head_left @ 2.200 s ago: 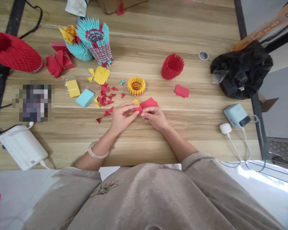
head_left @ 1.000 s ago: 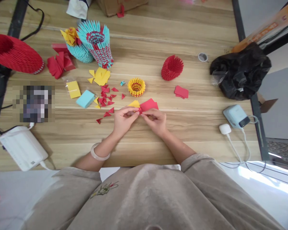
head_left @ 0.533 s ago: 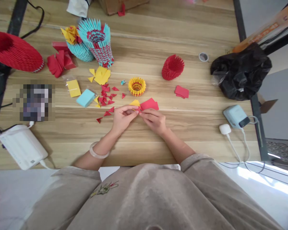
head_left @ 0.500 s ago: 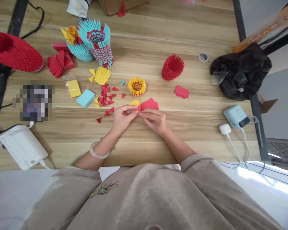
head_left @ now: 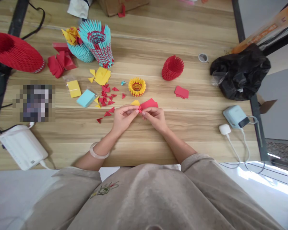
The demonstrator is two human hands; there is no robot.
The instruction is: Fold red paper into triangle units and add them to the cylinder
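Between my two hands is a small folded red paper piece [head_left: 140,109], its shape partly covered by fingertips. My left hand [head_left: 124,117] pinches it from the left, thumb against forefinger. From the right, my right hand [head_left: 156,118] holds its edge with closed fingertips. Just behind the hands lie red paper sheets [head_left: 150,103] and a bit of yellow paper [head_left: 135,102]. Several folded red triangles [head_left: 105,99] are scattered left of my left hand. A yellow and red ring of folded paper [head_left: 137,87] stands beyond the hands.
Farther back are a turquoise and red paper vase [head_left: 102,48], a small red paper basket [head_left: 172,67] and a tape roll [head_left: 203,57]. A black bag [head_left: 241,72] and a pale blue charger [head_left: 235,116] lie right. A white box [head_left: 23,147] is at left.
My right hand's fingers have shifted and curled more at the red piece, which shows more between the fingertips. My left hand has hardly moved.
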